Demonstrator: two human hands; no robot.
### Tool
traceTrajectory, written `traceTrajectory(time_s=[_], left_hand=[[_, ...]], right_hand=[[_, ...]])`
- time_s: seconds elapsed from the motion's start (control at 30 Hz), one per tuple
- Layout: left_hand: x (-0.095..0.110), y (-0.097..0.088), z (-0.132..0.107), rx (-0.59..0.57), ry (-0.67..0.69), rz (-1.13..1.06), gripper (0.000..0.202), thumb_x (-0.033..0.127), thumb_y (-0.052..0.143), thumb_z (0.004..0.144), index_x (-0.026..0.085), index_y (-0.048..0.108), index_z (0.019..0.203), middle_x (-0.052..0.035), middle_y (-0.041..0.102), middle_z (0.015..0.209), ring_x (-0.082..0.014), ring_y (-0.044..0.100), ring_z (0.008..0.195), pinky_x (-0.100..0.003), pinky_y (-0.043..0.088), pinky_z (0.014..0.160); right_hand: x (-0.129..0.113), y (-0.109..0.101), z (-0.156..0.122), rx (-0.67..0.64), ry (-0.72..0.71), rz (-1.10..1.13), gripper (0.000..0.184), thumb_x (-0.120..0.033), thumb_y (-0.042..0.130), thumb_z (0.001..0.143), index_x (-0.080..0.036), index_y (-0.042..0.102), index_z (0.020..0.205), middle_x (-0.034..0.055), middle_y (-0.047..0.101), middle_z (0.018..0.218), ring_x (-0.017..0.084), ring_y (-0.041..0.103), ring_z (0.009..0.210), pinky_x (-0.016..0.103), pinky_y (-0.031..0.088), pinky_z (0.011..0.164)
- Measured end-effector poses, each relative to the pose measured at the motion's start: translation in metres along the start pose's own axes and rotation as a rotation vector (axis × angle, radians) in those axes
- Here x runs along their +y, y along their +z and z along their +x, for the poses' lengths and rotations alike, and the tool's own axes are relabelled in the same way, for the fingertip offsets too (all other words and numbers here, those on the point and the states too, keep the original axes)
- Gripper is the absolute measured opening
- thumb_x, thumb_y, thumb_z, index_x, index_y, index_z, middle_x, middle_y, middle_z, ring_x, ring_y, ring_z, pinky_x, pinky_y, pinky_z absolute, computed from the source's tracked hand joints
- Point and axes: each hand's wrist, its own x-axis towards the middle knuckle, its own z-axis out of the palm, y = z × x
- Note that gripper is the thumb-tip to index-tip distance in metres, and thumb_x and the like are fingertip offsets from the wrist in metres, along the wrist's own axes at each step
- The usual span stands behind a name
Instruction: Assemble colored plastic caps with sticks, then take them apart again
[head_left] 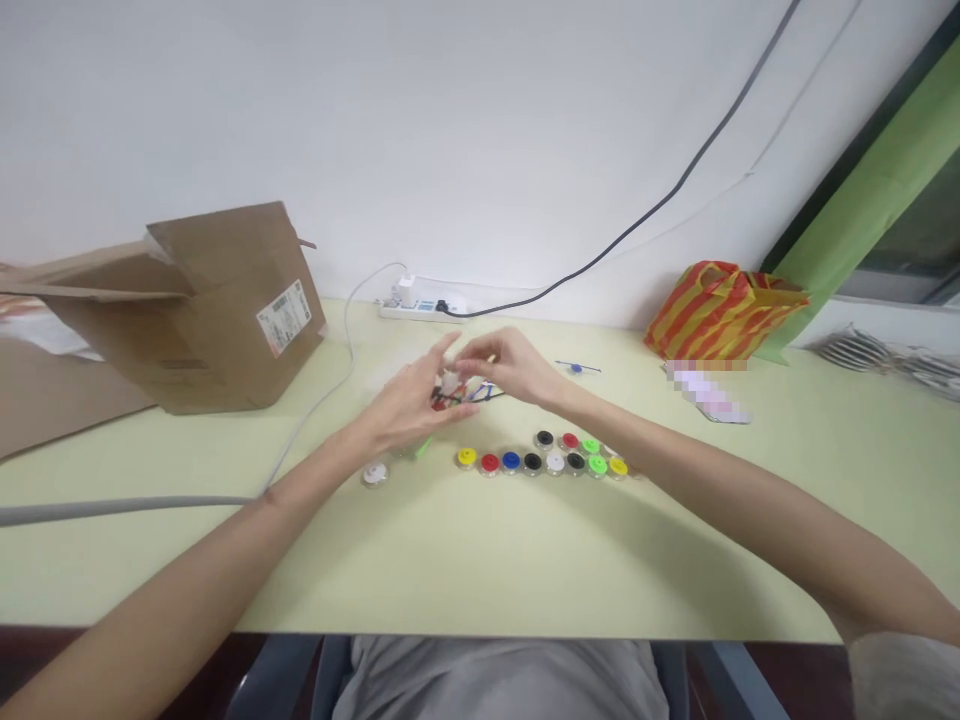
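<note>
My left hand [411, 405] is over the middle of the table, its thumb and index finger spread apart. Facing it, my right hand [510, 365] has its fingers curled and the fingertips close together. A small whitish piece [450, 382] shows at those fingertips, too blurred to name. Below and between both hands lies a pile of small coloured parts [480, 392], partly covered by them. Closer to me sit several round clear-sided discs with coloured tops, among them a yellow disc [466, 457], a red disc [490, 464] and a blue disc [511, 461].
A white-topped disc [376, 474] and a green piece [423, 449] lie by my left forearm. A blue stick-like part [577, 368] lies farther right. Around are an open cardboard box [225, 320], a power strip [420, 311], a striped bag [701, 315] and cables.
</note>
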Motion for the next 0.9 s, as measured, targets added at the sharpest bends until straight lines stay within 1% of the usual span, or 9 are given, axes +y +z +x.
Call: traceTrajectory(time_s=[0.17, 0.27, 0.37, 0.43, 0.5, 0.6, 0.7, 0.77, 0.9], left_hand=[[-0.008, -0.010, 0.008, 0.235, -0.053, -0.565, 0.103, 0.052, 0.083, 0.077, 0.029, 0.024, 0.158, -0.0054, 0.067, 0.110, -0.0252, 0.068, 0.106, -0.039, 0.055, 0.090], [-0.005, -0.005, 0.008, 0.179, -0.072, -0.764, 0.092, 0.044, 0.090, 0.069, 0.028, 0.044, 0.147, -0.0074, 0.070, 0.115, -0.0233, 0.071, 0.095, -0.034, 0.059, 0.077], [0.005, 0.002, 0.006, 0.062, -0.063, -0.829, 0.063, 0.040, 0.091, 0.070, 0.022, 0.064, 0.123, -0.0095, 0.074, 0.110, -0.0260, 0.074, 0.090, -0.032, 0.059, 0.065], [0.012, 0.006, 0.003, 0.004, -0.052, -0.868, 0.050, 0.040, 0.089, 0.073, 0.020, 0.069, 0.114, -0.0088, 0.076, 0.100, -0.0286, 0.076, 0.089, -0.034, 0.060, 0.063], [0.018, 0.007, 0.000, -0.030, -0.048, -0.912, 0.051, 0.039, 0.088, 0.075, 0.021, 0.068, 0.118, -0.0085, 0.077, 0.098, -0.0310, 0.077, 0.092, -0.035, 0.060, 0.063], [0.020, 0.006, -0.001, 0.021, -0.066, -0.930, 0.050, 0.041, 0.086, 0.077, 0.021, 0.067, 0.119, -0.0106, 0.077, 0.105, -0.0326, 0.077, 0.094, -0.033, 0.060, 0.059], [0.013, 0.004, 0.001, 0.169, -0.102, -0.889, 0.043, 0.044, 0.086, 0.077, 0.019, 0.069, 0.108, -0.0120, 0.077, 0.111, -0.0316, 0.078, 0.096, -0.032, 0.061, 0.061], [0.007, 0.003, 0.002, 0.247, -0.134, -0.873, 0.045, 0.045, 0.086, 0.077, 0.019, 0.068, 0.109, -0.0118, 0.076, 0.114, -0.0304, 0.077, 0.100, -0.032, 0.063, 0.066], [0.000, 0.008, 0.005, 0.321, -0.164, -0.892, 0.054, 0.045, 0.085, 0.078, 0.019, 0.064, 0.120, -0.0120, 0.074, 0.117, -0.0275, 0.077, 0.099, -0.031, 0.065, 0.066]], right_hand=[[-0.047, -0.040, 0.023, 0.093, -0.288, -0.232, 0.018, -0.031, 0.071, 0.093, -0.017, 0.080, 0.092, 0.0095, 0.076, 0.102, 0.020, 0.066, 0.093, 0.033, 0.051, 0.082], [-0.065, -0.056, 0.029, 0.047, -0.340, -0.275, 0.019, -0.033, 0.070, 0.094, -0.017, 0.080, 0.095, 0.0092, 0.073, 0.103, 0.021, 0.063, 0.097, 0.034, 0.051, 0.082], [-0.076, -0.062, 0.031, -0.031, -0.322, -0.307, 0.018, -0.031, 0.070, 0.094, -0.015, 0.078, 0.096, 0.0067, 0.071, 0.099, 0.020, 0.062, 0.099, 0.036, 0.051, 0.087], [-0.083, -0.061, 0.031, -0.104, -0.299, -0.303, 0.016, -0.029, 0.071, 0.092, -0.014, 0.077, 0.095, 0.0050, 0.071, 0.096, 0.020, 0.062, 0.099, 0.038, 0.052, 0.089], [-0.088, -0.058, 0.031, -0.164, -0.292, -0.295, 0.014, -0.026, 0.071, 0.091, -0.014, 0.076, 0.096, 0.0040, 0.072, 0.097, 0.020, 0.063, 0.099, 0.039, 0.053, 0.090], [-0.093, -0.051, 0.032, -0.116, -0.339, -0.324, 0.018, -0.022, 0.062, 0.095, -0.016, 0.074, 0.107, 0.0036, 0.072, 0.108, 0.021, 0.063, 0.107, 0.040, 0.052, 0.095], [-0.080, -0.051, 0.033, 0.096, -0.386, -0.405, 0.030, -0.013, 0.049, 0.099, -0.016, 0.067, 0.122, 0.0057, 0.067, 0.122, 0.021, 0.061, 0.116, 0.043, 0.050, 0.102], [-0.058, -0.057, 0.029, 0.204, -0.369, -0.500, 0.035, -0.008, 0.043, 0.098, -0.017, 0.064, 0.125, 0.0084, 0.066, 0.124, 0.022, 0.060, 0.117, 0.044, 0.048, 0.104], [0.005, -0.076, -0.002, 0.143, -0.213, -0.759, 0.036, -0.007, 0.052, 0.093, -0.015, 0.065, 0.126, 0.0141, 0.064, 0.120, 0.029, 0.059, 0.116, 0.049, 0.046, 0.105]])
